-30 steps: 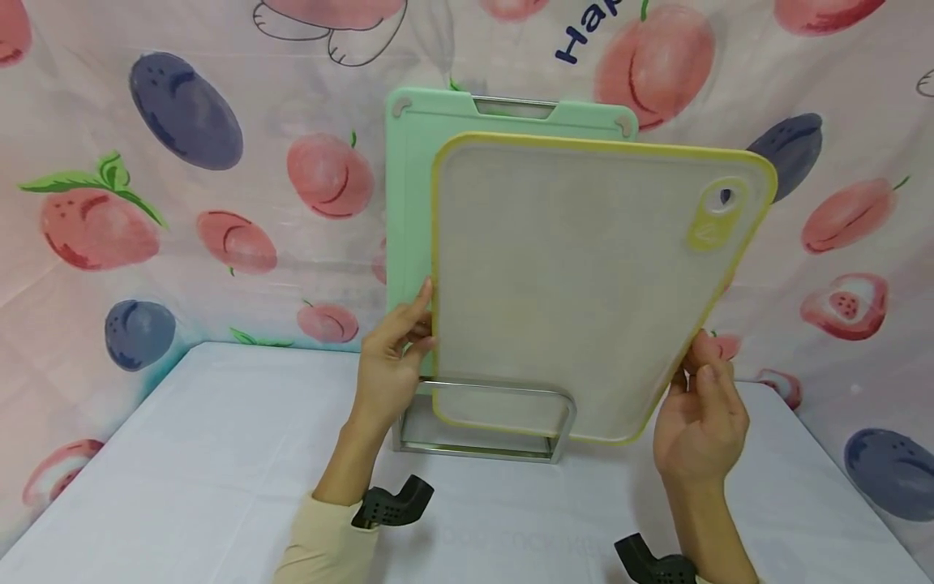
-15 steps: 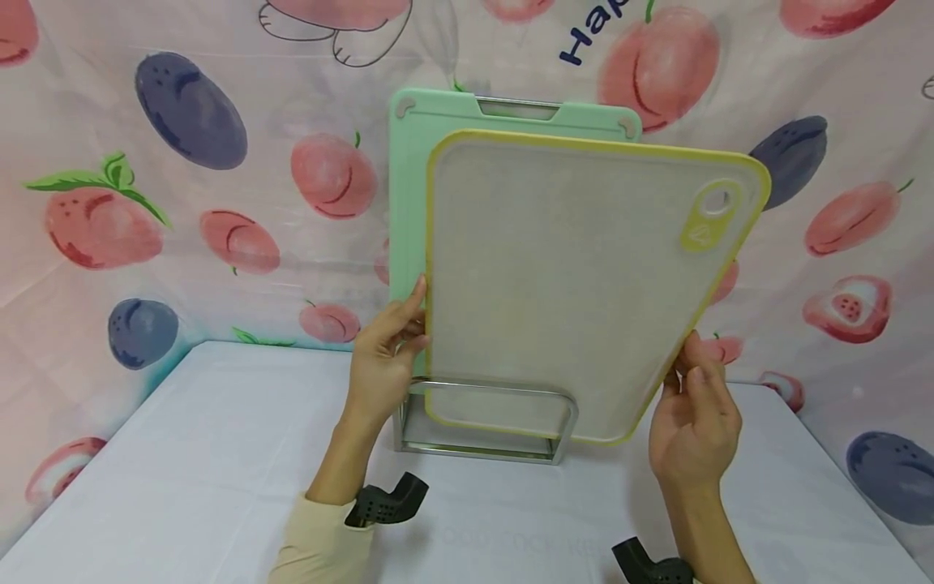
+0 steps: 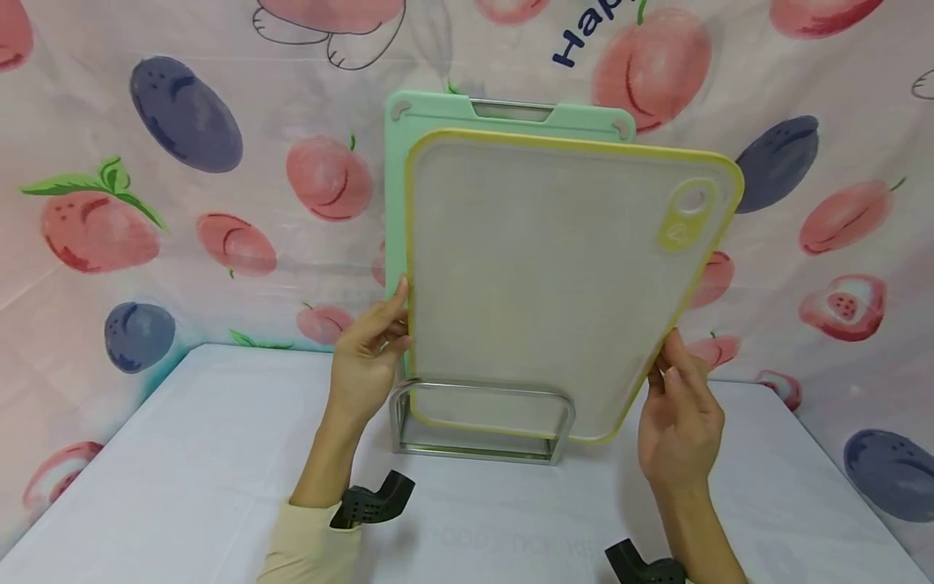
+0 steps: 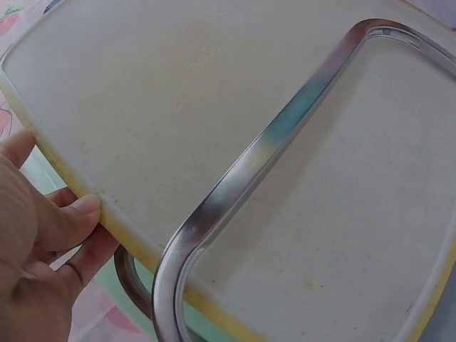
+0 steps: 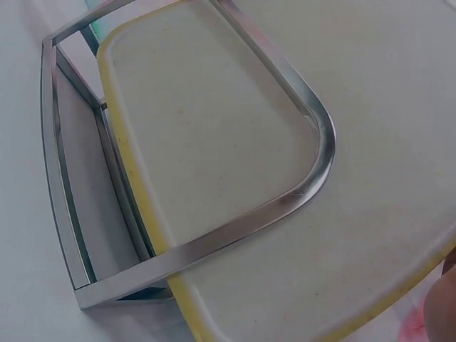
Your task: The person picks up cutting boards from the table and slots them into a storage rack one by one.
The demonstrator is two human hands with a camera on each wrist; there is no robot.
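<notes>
A whitish cutting board (image 3: 547, 284) with a yellow rim stands upright behind the front bar of a metal rack (image 3: 481, 450). My left hand (image 3: 365, 357) pinches its left edge, thumb on the front face in the left wrist view. At the lower right edge, my right hand (image 3: 682, 414) holds the board between thumb and fingers; the right wrist view shows only a bit of that hand. Behind the board is a green cutting board (image 3: 397, 186) with a handle slot, also upright in the rack. The lower part of the green board is hidden.
The rack stands on a white-covered table (image 3: 182, 478). A fruit-print cloth (image 3: 241, 97) hangs behind it. Black wrist cameras (image 3: 375, 499) sit on both forearms, close to the table.
The yellow-rimmed board has slid left within the rack, with both hands moving along with it. It covers more of the green board's left side. The rack and green board have stayed put.
</notes>
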